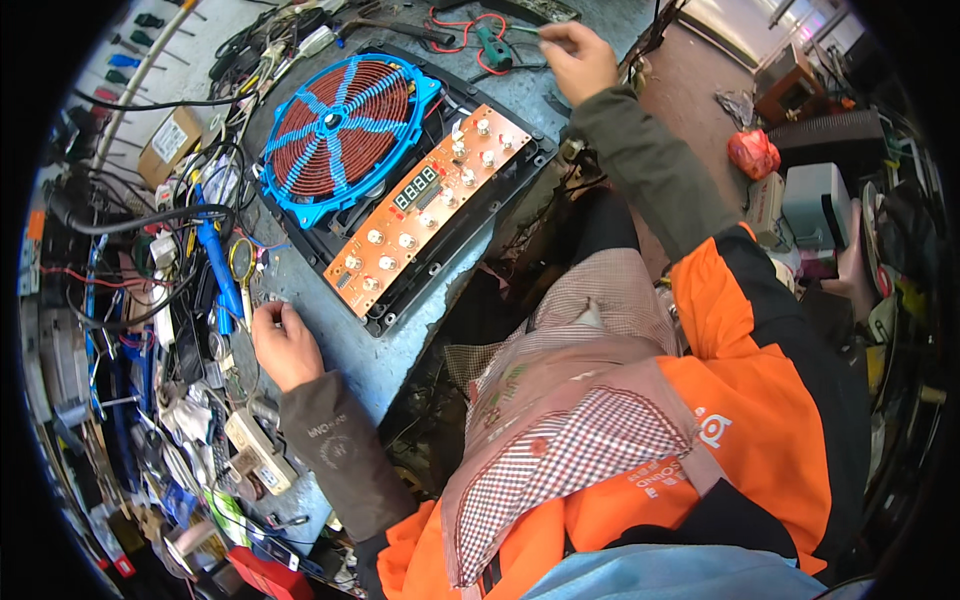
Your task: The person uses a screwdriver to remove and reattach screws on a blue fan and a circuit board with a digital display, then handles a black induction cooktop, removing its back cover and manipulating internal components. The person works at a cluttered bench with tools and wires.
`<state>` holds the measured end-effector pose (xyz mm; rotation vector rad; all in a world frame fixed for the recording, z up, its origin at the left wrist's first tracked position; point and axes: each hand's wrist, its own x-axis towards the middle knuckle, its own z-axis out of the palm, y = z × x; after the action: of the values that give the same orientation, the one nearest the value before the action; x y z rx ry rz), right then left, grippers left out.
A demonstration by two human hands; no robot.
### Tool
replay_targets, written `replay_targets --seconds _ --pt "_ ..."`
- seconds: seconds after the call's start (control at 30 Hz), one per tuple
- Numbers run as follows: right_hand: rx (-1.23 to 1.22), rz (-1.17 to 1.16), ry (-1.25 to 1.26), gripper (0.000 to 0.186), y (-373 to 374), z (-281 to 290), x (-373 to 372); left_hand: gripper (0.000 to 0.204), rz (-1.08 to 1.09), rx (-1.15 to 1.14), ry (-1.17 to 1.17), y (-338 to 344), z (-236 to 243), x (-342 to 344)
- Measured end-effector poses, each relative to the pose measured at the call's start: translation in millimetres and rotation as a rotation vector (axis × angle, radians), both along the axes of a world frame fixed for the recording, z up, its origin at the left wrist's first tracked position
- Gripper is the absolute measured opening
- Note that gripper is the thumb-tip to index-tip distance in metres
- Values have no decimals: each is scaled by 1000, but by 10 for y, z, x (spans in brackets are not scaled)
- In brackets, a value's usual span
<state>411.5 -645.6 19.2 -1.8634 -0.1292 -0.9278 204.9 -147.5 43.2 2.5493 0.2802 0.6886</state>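
Observation:
An opened induction cooker (400, 310) lies tilted across the bench, its black base showing. Inside it sit a round copper coil (372, 105) on a blue frame and an orange control board (455, 190) with white buttons and a digit display. My left hand (288, 346) is by the cooker's near left corner, fingers curled; whatever they may hold is hidden. Beyond the far right corner is my right hand (580, 65), also with curled fingers, close to the thin shaft of a green-handled screwdriver (493, 48). Whether it touches that shaft is unclear.
Tangled cables and a blue tool (218, 265) crowd the bench's left side, with a white power strip (258, 452) nearer me. A red wire (465, 35) loops around the screwdriver. Screwdrivers (125, 60) hang in a rack at far left. Boxes and a red bag (753, 153) stand at right.

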Motion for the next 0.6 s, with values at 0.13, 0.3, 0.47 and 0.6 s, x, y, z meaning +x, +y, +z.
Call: replay_targets --seconds 0.13,0.3,0.47,0.6 --pt "-317 83 204 47 325 332 -150 11 45 -152 -57 -91 100 -16" --pt "-776 83 46 37 358 251 -46 5 -67 -241 -130 -10 111 171" --pt "-645 -10 -121 27 297 234 -249 4 -67 -326 -190 11 89 208" --pt "-551 -30 -22 30 326 192 -480 6 -121 -316 -207 109 1 243"
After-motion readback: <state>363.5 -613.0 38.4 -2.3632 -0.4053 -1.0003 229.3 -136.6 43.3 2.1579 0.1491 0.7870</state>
